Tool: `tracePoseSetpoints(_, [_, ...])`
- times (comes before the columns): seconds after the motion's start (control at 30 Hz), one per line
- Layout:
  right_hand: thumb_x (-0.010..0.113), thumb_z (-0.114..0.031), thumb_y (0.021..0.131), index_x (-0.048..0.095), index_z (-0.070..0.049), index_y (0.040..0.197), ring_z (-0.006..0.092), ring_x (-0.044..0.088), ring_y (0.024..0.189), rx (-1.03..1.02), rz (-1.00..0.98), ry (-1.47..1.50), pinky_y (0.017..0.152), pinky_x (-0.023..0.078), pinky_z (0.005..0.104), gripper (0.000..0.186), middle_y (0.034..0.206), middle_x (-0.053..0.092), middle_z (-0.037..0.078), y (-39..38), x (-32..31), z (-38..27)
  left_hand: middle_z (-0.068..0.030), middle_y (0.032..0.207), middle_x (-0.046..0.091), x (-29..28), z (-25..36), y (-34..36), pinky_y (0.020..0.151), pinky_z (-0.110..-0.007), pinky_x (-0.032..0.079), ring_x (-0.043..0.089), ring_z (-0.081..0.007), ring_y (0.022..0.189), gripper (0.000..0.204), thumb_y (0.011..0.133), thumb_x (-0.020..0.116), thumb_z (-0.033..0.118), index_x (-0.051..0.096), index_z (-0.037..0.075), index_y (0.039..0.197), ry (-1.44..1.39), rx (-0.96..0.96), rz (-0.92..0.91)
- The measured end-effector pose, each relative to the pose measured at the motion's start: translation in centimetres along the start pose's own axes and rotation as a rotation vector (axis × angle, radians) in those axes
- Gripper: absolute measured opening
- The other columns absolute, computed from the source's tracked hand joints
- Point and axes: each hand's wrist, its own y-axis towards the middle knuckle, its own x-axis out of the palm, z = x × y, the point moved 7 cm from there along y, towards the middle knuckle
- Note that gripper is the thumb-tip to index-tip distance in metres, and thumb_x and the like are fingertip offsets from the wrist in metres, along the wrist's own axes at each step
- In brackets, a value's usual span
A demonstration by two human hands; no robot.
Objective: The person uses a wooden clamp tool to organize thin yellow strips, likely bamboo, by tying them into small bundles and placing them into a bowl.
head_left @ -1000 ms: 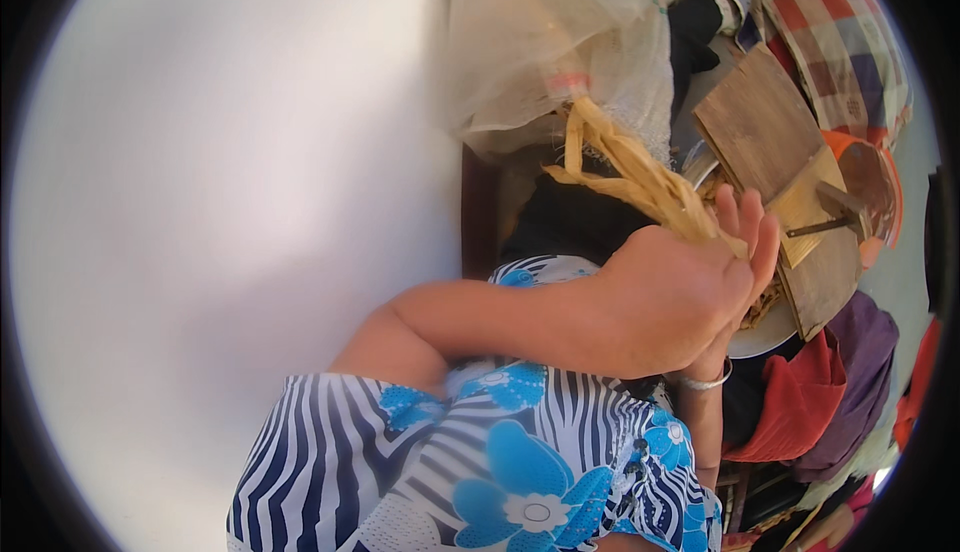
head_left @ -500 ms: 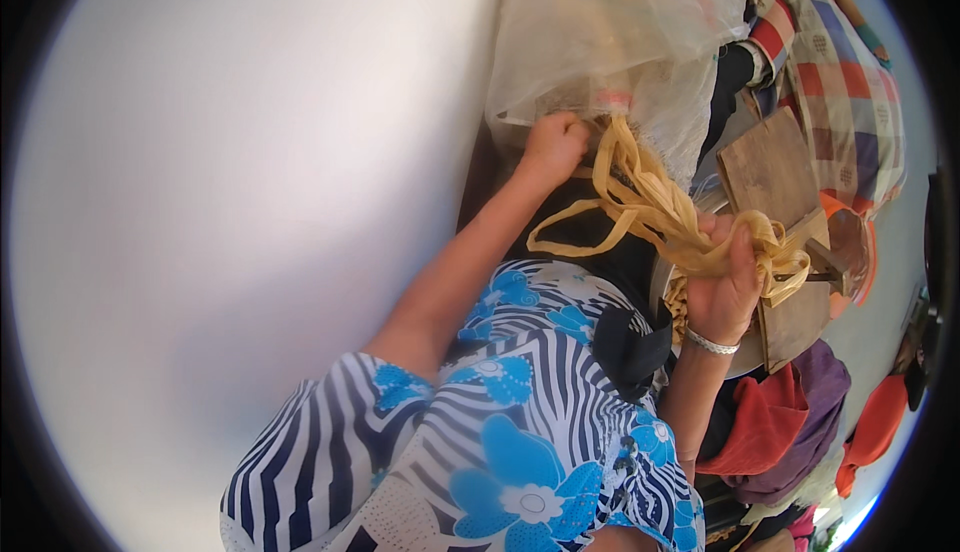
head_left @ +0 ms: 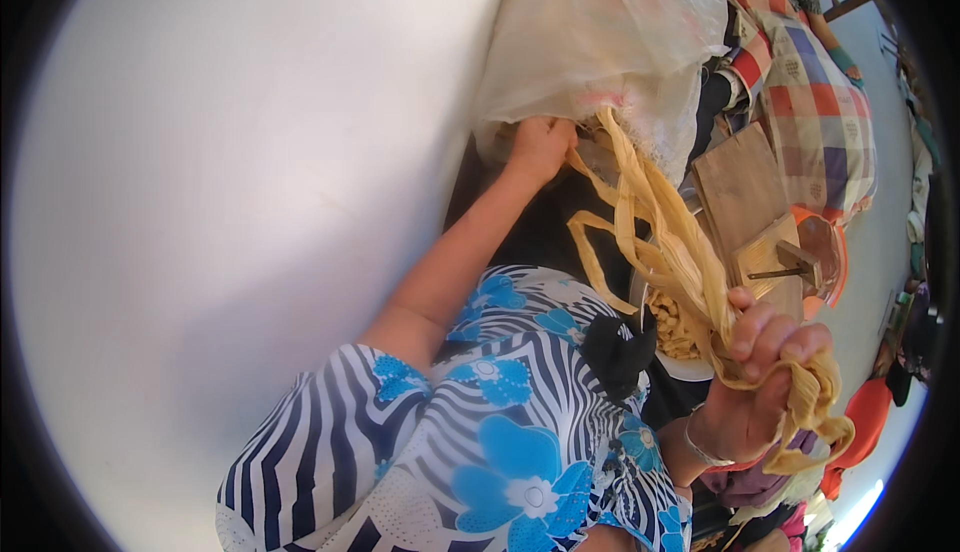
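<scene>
One bundle of pale yellow husk strips (head_left: 665,237) is running between the two hands, slanting from the mouth of a clear plastic bag (head_left: 600,42) down towards the lower right.

Upper end: the left hand (head_left: 540,147) is closing around the strips just where they are leaving the bag, fingers curled in and pressed together; how many strips it is gripping cannot be told.

Lower end: the right hand (head_left: 765,372) is clenching the gathered strips in a fist, with the loose tails curling out below it. A thin metal bangle (head_left: 700,449) is sitting on that wrist.

Handling, as a judgement: the strips are looking light, dry and papery, limp enough to sag and loop yet ribbed along their length. They are likely tearing easily along the grain and slipping out singly if held loosely. The firmest hold is probably the bunched middle or the gathered end, taken with the whole fist, not a fingertip pinch on one strip.

Nearby: a wooden board (head_left: 745,192) with a small upright peg is lying just beside the bundle, partly over an orange-rimmed bowl (head_left: 835,252). A white bowl (head_left: 680,362) holding more yellowish material is sitting under the strips. A checked cloth (head_left: 810,82) is lying further off. The person's sleeve is striped and blue-flowered.
</scene>
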Motion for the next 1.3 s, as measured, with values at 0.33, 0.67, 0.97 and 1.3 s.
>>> tracePoseSetpoints(0.33, [0.069,-0.022,0.089,0.046,-0.012,0.096,0.0173,0.053,0.069,0.052,-0.105,0.077,0.095,0.038,0.0472,0.026,0.067,0.052,-0.001,-2.1,1.4,-0.3,-0.0111,0.102,0.067,5.6,0.2,2.6,0.076,-0.039,0.057,0.066,-0.0239,0.081,0.042,0.1,0.041,0.036,0.059,0.003,0.117,-0.705,-0.134,-0.442])
tracePoseSetpoints(0.67, [0.07,-0.032,0.082,0.06,-0.001,0.104,0.0284,0.06,0.089,0.165,-0.641,0.138,0.101,0.034,0.0502,0.039,0.096,0.063,0.011,-3.6,5.6,2.5,-0.0121,0.106,0.064,6.9,-0.1,6.8,0.08,-0.041,0.055,0.064,-0.0266,0.087,0.029,0.098,0.046,0.023,0.059,0.004,0.114,-1.18,-0.217,-0.392])
tracePoseSetpoints(0.97, [0.072,-0.023,0.086,0.056,-0.008,0.097,0.0247,0.062,0.073,0.026,-0.286,0.088,0.099,0.034,0.0474,0.025,0.074,0.063,0.008,-5.9,0.0,0.1,-0.0112,0.109,0.062,3.2,-2.2,5.5,0.083,-0.04,0.053,0.062,-0.0265,0.09,0.025,0.095,0.05,0.017,0.057,0.004,0.116,-0.663,-0.047,-0.281])
tracePoseSetpoints(1.3, [0.07,-0.006,0.085,0.052,-0.013,0.088,0.0144,0.056,0.066,-0.34,0.024,0.339,0.091,0.039,0.0384,0.02,0.066,0.055,-0.004,-9.8,-6.4,-7.9,-0.0088,0.1,0.062,3.3,7.4,-5.3,0.077,-0.037,0.052,0.06,-0.0205,0.085,0.024,0.095,0.053,0.016,0.056,0.005,0.117,-0.908,-0.048,-0.219])
